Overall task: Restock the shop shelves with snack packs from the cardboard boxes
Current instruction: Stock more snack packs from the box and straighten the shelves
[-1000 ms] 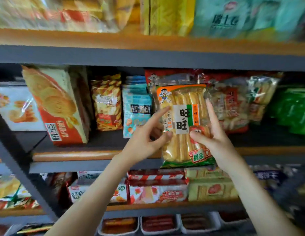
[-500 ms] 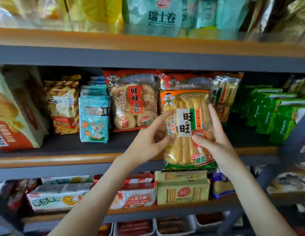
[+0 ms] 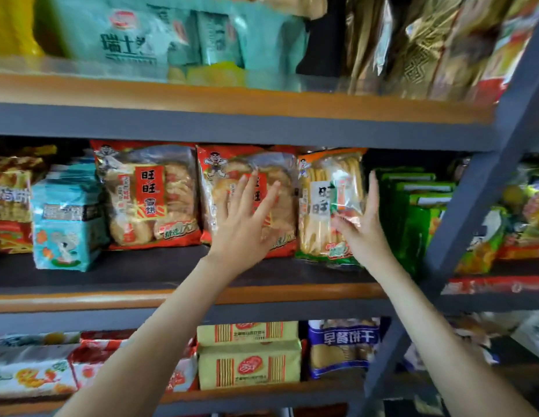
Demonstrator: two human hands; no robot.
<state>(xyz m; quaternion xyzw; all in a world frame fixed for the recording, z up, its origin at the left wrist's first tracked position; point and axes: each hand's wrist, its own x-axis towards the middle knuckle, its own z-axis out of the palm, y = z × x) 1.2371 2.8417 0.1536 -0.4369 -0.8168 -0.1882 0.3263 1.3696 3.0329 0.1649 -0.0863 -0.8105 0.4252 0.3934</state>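
An orange-and-green pack of rice cracker sticks (image 3: 322,203) stands upright on the middle shelf (image 3: 135,267), right of two red rice cracker packs (image 3: 147,197). My right hand (image 3: 364,230) lies against the stick pack's right edge, fingers straight up and thumb across its lower front. My left hand (image 3: 244,224) is spread flat in front of the nearer red pack (image 3: 220,176); I cannot tell whether it touches it. No cardboard box is in view.
Green packs (image 3: 412,206) stand just right of the stick pack. A blue mouse-print pack (image 3: 66,218) stands at the left. A grey diagonal brace (image 3: 472,206) crosses the right side. Yellow boxes (image 3: 250,362) fill the shelf below, and teal bags (image 3: 132,40) the shelf above.
The stick pack, held in front of the shelf by both hands before, now stands on the middle shelf. My left hand has let go and spread open; the view shifted right.
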